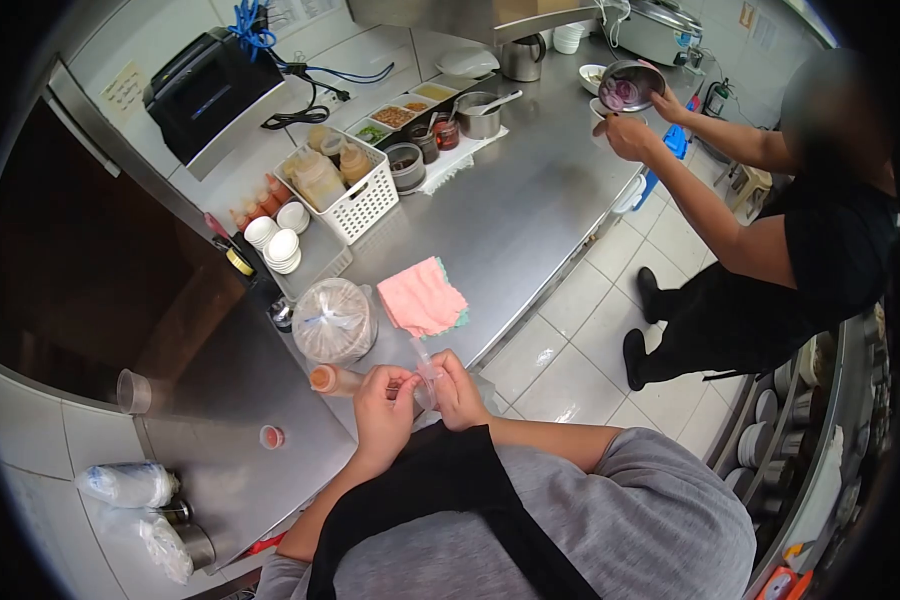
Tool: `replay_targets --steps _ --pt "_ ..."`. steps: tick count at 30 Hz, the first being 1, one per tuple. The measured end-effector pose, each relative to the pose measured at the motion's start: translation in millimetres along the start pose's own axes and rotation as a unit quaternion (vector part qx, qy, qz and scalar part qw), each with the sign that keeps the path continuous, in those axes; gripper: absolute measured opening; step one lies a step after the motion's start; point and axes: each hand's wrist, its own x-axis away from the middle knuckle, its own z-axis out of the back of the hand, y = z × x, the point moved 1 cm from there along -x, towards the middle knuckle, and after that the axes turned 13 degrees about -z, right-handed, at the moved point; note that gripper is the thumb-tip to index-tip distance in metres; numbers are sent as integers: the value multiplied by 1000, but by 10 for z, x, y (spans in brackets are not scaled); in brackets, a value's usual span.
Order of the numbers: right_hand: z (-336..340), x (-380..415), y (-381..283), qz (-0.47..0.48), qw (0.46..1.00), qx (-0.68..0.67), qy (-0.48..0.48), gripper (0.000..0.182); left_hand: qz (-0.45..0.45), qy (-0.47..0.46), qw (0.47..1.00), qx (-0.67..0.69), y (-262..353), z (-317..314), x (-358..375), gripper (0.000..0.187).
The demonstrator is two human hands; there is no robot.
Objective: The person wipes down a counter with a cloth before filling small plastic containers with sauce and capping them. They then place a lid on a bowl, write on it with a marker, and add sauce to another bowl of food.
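In front of my apron, my left hand (pixel 385 408) and my right hand (pixel 457 393) are close together with fingers pinched. Between them is a thin, clear plastic piece (pixel 426 375); its exact kind is hard to make out. Just left of my hands, a squeeze bottle of orange sauce (pixel 332 380) lies on the counter. Farther left stands a small clear cup of red sauce (pixel 272 436). Beyond the bottle is a tied clear bag of brownish contents (pixel 334 320), with a folded pink cloth (pixel 422 297) to its right.
A white basket of bottles (pixel 355 205) stands against the wall near stacked white cups (pixel 282 248). Condiment trays (pixel 395 117) and a pot (pixel 478 118) line the back. At right, a co-worker tilts a metal bowl (pixel 630 86) of purple pieces over a white bowl.
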Motion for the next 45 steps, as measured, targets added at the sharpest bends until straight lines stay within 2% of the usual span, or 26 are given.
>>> replay_targets --steps 3,4,5,7,9,10,12,14,18,20,25,28,29,32,37,39,40,42,43,45 --pt "167 -7 -77 9 1000 8 -10 20 44 19 998 33 -14 -175 -26 11" --pt "219 -13 -96 -28 999 -12 -10 19 48 18 998 33 -1 -210 -46 11" --pt "259 -11 -98 -65 997 -32 -10 19 69 -7 997 38 28 -228 -74 10" --pt "315 -3 -70 -60 998 -36 -2 19 93 -29 994 42 99 -213 -148 10" --pt "354 5 -83 -53 998 -39 1 19 37 -154 986 -50 188 -159 -238 15" --pt "366 10 -100 -42 999 -29 -5 19 40 -151 986 -51 208 -129 -280 15" --pt "343 28 -96 -34 999 -20 -15 20 -106 -226 956 -152 257 -87 -324 22" --pt "301 23 -91 25 1000 -15 8 22 -99 -218 960 -143 264 -84 -316 24" --pt "230 73 -128 10 999 -24 26 22 -95 -199 961 -164 315 -86 -248 24" --pt "183 94 -106 35 997 7 66 23 -112 -188 962 -165 315 -95 -200 24" --pt "112 187 -146 -22 998 -14 52 24 -117 -170 972 -110 233 12 -86 26" --pt "89 247 -229 -39 999 -3 22 28 -22 -191 981 -34 168 107 10 26" --pt "80 262 -192 -21 1000 -5 15 31 -39 -180 983 -12 131 113 57 31" --pt "64 359 -271 -70 997 -27 -27 32 9 -203 979 37 106 176 143 31" --pt "20 414 -123 -13 1000 16 -21 34 42 -224 971 71 165 273 190 31" --pt "-52 420 -84 82 996 12 15 36 52 -209 973 82 173 276 210 32" --pt "-60 451 -84 82 996 13 14 36 52 -208 973 83 191 279 219 32" --pt "-87 515 -159 -40 999 -3 37 38 -8 -192 981 14 241 302 226 32" --pt "-111 526 -207 -41 999 -3 34 38 -7 -190 982 13 241 319 225 32" --pt "-151 562 -256 -88 995 -12 34 40 -90 -182 978 -38 252 354 230 34"
